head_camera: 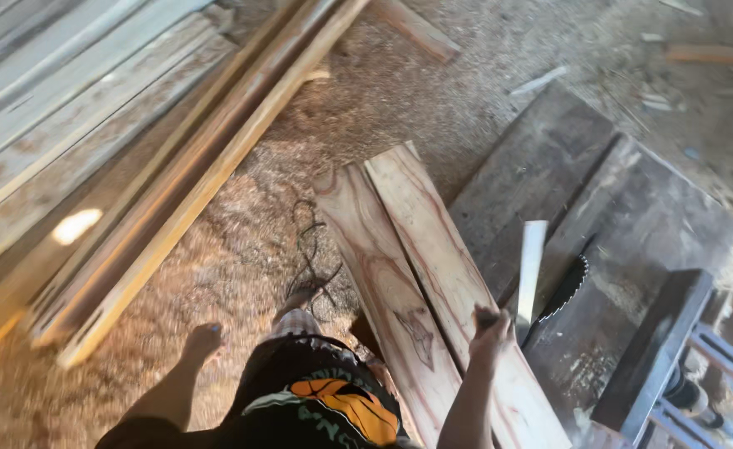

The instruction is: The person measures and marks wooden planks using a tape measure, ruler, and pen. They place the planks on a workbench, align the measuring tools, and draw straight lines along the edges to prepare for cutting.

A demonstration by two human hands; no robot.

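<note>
Reaching over the boards (433, 274), the right hand (489, 328) seems closed on a small dark thing by the saw blade (567, 287). Nothing looks cut yet. The left hand (202, 341) hangs open.

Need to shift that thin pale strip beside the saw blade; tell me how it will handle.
The pale strip looks thin and narrow, so probably light and somewhat springy rather than rigid. It lies flat on the dark saw table, so rolling seems unlikely, though it may slide. Its lower end sits close to the toothed blade, near the right hand.

Left hand (202, 341) loose, right hand (491, 326) clenched
</note>
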